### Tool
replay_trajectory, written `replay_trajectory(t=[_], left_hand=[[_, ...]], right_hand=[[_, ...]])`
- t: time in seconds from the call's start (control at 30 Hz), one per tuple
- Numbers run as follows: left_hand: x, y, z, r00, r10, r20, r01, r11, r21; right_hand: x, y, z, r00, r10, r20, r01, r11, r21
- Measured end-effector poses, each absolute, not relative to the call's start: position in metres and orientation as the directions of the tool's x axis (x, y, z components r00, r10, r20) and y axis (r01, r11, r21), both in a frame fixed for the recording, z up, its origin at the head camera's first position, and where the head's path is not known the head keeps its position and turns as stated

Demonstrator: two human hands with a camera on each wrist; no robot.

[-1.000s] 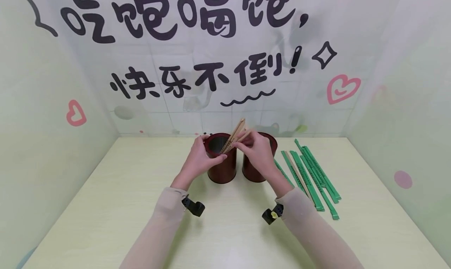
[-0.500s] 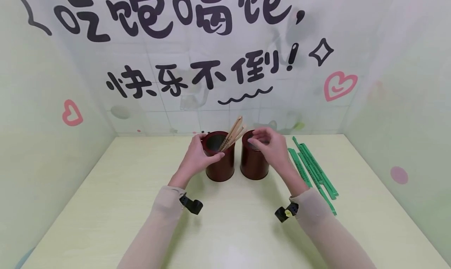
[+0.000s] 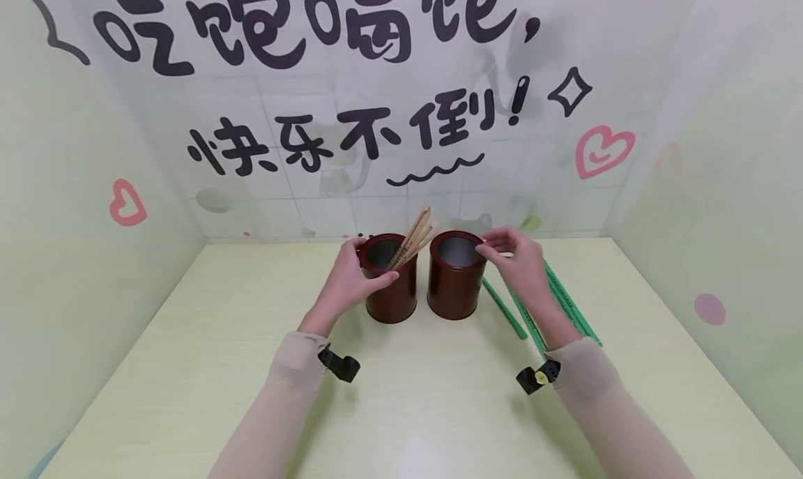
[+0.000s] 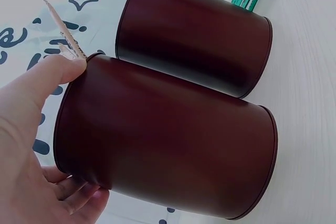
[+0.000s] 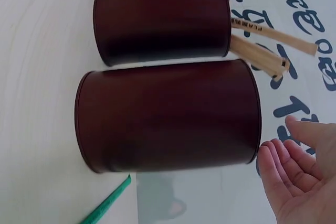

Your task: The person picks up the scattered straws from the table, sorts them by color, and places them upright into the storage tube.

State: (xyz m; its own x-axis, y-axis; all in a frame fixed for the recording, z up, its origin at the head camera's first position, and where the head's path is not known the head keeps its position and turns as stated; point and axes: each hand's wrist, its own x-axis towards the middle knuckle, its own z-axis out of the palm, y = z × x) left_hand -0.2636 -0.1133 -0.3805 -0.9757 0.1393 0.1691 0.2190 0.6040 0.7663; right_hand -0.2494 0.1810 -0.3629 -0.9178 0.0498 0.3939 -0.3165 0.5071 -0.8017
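Two dark red-brown round holders stand upright side by side on the table. My left hand [image 3: 346,284] grips the left holder [image 3: 394,299] near its rim, thumb in front and fingers behind. Several tan paper-wrapped chopsticks [image 3: 413,240] lean out of that holder toward the right; their lower ends are hidden inside. The right holder [image 3: 453,291] shows a bare grey inside in the head view. Beside its right rim is my right hand [image 3: 522,266], fingers loosely bent with nothing between them. The right wrist view shows this hand [image 5: 299,177] palm-up at the rim; whether it touches is unclear.
Green paper-wrapped chopsticks [image 3: 505,309] lie on the table [image 3: 251,367] right of the holders, several partly covered by my right forearm. A wall with black lettering [image 3: 370,134] rises close behind the holders. Side walls flank the table.
My right hand has let go of the tan chopsticks, which now lean in the left holder. It has moved right, past the right holder's opening. My left hand has kept its grip.
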Motion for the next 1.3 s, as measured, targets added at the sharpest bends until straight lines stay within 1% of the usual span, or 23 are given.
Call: replay_trajectory(t=[0.27, 0.53, 0.63, 0.9, 1.13, 1.3], left_hand=[[-0.264, -0.113, -0.378, -0.974, 0.143, 0.174, 0.225, 0.602, 0.766], [-0.264, -0.113, -0.375, -0.972, 0.152, 0.179, 0.234, 0.581, 0.78], [-0.263, -0.114, -0.376, -0.972, 0.154, 0.18, 0.236, 0.583, 0.777], [-0.261, -0.116, -0.379, -0.974, 0.158, 0.163, 0.226, 0.588, 0.777], [-0.264, -0.118, -0.379, -0.975, 0.152, 0.159, 0.219, 0.597, 0.772], [-0.264, -0.121, -0.378, -0.977, 0.143, 0.157, 0.211, 0.595, 0.775]], right_hand=[[-0.249, 0.206, -0.367, -0.908, 0.087, 0.409, -0.292, 0.568, -0.769], [-0.248, 0.227, -0.374, -0.922, 0.113, 0.37, -0.227, 0.618, -0.753], [-0.247, 0.235, -0.381, -0.934, 0.115, 0.339, -0.196, 0.63, -0.752], [-0.245, 0.252, -0.4, -0.973, 0.113, 0.202, -0.077, 0.664, -0.744], [-0.247, 0.259, -0.412, -0.983, 0.08, 0.165, -0.064, 0.693, -0.718], [-0.246, 0.262, -0.417, -0.993, 0.065, 0.1, -0.025, 0.711, -0.703]])
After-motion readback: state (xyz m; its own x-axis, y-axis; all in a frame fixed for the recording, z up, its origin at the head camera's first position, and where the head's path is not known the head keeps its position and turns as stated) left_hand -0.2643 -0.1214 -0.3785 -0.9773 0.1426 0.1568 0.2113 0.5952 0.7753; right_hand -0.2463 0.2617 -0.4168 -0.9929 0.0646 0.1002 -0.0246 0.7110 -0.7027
